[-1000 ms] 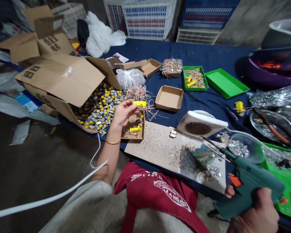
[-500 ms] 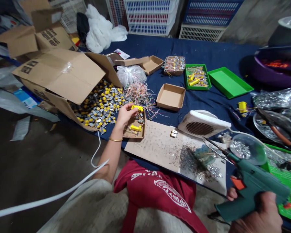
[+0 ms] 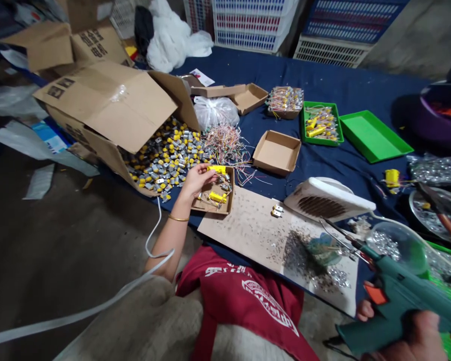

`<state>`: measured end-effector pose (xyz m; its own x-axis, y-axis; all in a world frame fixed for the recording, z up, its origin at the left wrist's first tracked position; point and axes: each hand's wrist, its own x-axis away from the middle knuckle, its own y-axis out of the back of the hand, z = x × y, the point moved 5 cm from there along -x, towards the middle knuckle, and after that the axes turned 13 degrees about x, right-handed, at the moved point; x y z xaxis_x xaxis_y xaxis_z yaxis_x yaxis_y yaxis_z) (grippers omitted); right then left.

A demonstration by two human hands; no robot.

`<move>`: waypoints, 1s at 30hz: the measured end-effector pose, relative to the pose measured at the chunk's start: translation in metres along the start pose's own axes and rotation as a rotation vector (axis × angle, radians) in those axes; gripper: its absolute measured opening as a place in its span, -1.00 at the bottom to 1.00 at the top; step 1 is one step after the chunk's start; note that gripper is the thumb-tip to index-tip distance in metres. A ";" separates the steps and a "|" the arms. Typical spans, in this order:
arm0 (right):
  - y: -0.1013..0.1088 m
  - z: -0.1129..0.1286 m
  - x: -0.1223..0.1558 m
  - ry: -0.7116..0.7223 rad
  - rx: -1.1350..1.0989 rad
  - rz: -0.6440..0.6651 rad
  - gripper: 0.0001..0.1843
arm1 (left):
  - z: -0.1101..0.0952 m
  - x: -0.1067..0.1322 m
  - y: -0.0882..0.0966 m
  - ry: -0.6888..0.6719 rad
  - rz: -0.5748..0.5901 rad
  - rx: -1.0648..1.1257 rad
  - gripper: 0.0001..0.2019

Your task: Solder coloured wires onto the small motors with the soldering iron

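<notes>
My left hand (image 3: pixel 197 179) pinches a small yellow part (image 3: pixel 216 169) over the small cardboard box (image 3: pixel 230 201), which holds several yellow parts and wires. My right hand (image 3: pixel 413 333) at the bottom right is closed round the grip of a green hot glue gun (image 3: pixel 396 301), a finger by its orange trigger, its nozzle over a cardboard work sheet (image 3: pixel 248 225) flecked with glue bits. Beside my left hand a large open carton (image 3: pixel 108 108) spills several grey and yellow motors (image 3: pixel 165 160).
A heap of thin wires (image 3: pixel 227 140), an empty small box (image 3: pixel 277 150), green trays (image 3: pixel 373 135) with parts, a white fan (image 3: pixel 328 200), a clear bowl (image 3: pixel 394 243) and a purple basin (image 3: pixel 438 118) lie on the blue cloth. Crates stand behind. A white cord (image 3: pixel 97 306) crosses my lap.
My left hand has lowered the yellow part from above the wire heap down to the small box. The view has shifted left; the glue gun sits lower and further right.
</notes>
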<state>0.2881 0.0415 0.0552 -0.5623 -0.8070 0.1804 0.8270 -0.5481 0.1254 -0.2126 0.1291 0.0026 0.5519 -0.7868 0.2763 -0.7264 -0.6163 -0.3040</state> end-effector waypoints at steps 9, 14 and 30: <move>-0.011 0.001 -0.001 -0.028 0.026 0.098 -0.44 | -0.015 0.023 0.006 -0.396 -0.029 -1.095 -0.76; -0.013 0.006 0.002 -0.013 0.057 0.102 -0.51 | -0.011 0.036 -0.016 -0.570 0.129 -1.278 -0.87; -0.010 -0.001 0.003 -0.048 0.055 0.117 -0.40 | 0.019 0.028 -0.037 -0.429 0.497 -1.509 -0.85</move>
<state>0.2781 0.0438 0.0532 -0.4622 -0.8527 0.2435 0.8864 -0.4366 0.1536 -0.1627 0.1290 0.0047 0.0363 -0.9949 0.0938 -0.4320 0.0690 0.8992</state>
